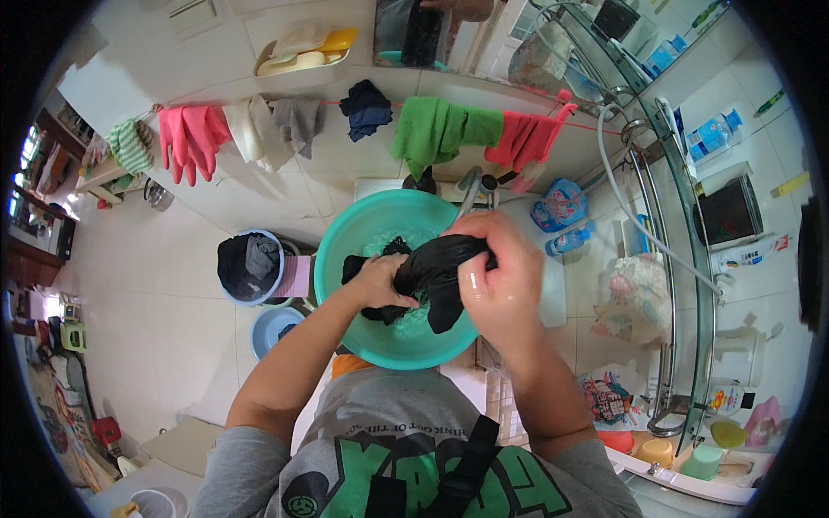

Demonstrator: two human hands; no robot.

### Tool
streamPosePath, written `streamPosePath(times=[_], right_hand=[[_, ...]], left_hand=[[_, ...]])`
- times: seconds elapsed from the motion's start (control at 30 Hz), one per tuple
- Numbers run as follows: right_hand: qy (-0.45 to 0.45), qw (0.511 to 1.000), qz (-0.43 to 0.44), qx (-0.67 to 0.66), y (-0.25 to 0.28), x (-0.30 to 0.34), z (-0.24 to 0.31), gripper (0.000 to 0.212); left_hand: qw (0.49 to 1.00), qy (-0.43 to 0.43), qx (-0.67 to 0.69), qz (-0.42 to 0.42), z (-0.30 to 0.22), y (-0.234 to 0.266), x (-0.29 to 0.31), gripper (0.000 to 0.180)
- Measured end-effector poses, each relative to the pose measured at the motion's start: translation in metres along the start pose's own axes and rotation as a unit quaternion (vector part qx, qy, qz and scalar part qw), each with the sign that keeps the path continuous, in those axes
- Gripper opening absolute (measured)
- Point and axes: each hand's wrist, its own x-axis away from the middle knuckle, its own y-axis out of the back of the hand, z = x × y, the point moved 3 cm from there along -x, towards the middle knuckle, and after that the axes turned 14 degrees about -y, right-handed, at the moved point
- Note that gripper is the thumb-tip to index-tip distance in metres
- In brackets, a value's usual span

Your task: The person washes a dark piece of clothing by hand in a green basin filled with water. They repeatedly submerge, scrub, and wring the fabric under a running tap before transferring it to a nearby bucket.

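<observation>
A wet black cloth garment (432, 267) hangs between my two hands over a round turquoise basin (326, 269); its exact kind cannot be made out. My right hand (503, 278) is raised above the basin's right side, closed in a fist round the upper end. Lower down, near the basin's middle, my left hand (384, 281) grips the cloth with the thumb on the near side. More of the dark fabric spreads to the left of that hand, down at the water (406, 226). A metal faucet (470, 185) stands at the basin's far right edge.
Left of the basin, a bucket (281, 269) holds dark clothes, with a smaller blue basin (266, 341) nearer me. Pink gloves (192, 142) and a green cloth (440, 129) hang on a line behind. To the right are a blue bottle (568, 241) and a glass shelf (701, 285).
</observation>
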Motion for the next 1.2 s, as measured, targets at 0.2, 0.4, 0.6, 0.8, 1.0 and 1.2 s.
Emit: streamPosePath(times=[0.2, 0.4, 0.6, 0.8, 1.0, 1.2], right_hand=[[-0.037, 0.999, 0.0, 0.032, 0.01, -0.007, 0.008, 0.023], [-0.172, 0.983, 0.066, -0.009, -0.007, 0.033, -0.067, 0.018], [-0.281, 0.939, 0.16, 0.117, -0.042, 0.083, -0.159, 0.044], [-0.302, 0.805, 0.349, 0.373, -0.078, 0.113, -0.224, 0.051], [-0.233, 0.905, 0.202, 0.293, -0.114, 0.094, -0.19, 0.078], [-0.381, 0.78, 0.361, 0.341, -0.148, 0.098, -0.239, 0.079]], left_hand=[[0.995, -0.054, -0.027, -0.08, -0.035, 0.063, -0.007, 0.046], [0.983, -0.047, -0.007, -0.179, -0.063, 0.113, 0.004, 0.035], [0.952, -0.093, -0.127, -0.261, -0.129, 0.169, 0.004, 0.034], [0.98, -0.022, -0.115, -0.161, -0.114, 0.158, 0.001, 0.027], [0.992, 0.062, -0.105, 0.013, -0.055, 0.07, 0.02, 0.021], [0.963, 0.039, -0.102, 0.246, -0.01, -0.007, 0.062, 0.046]])
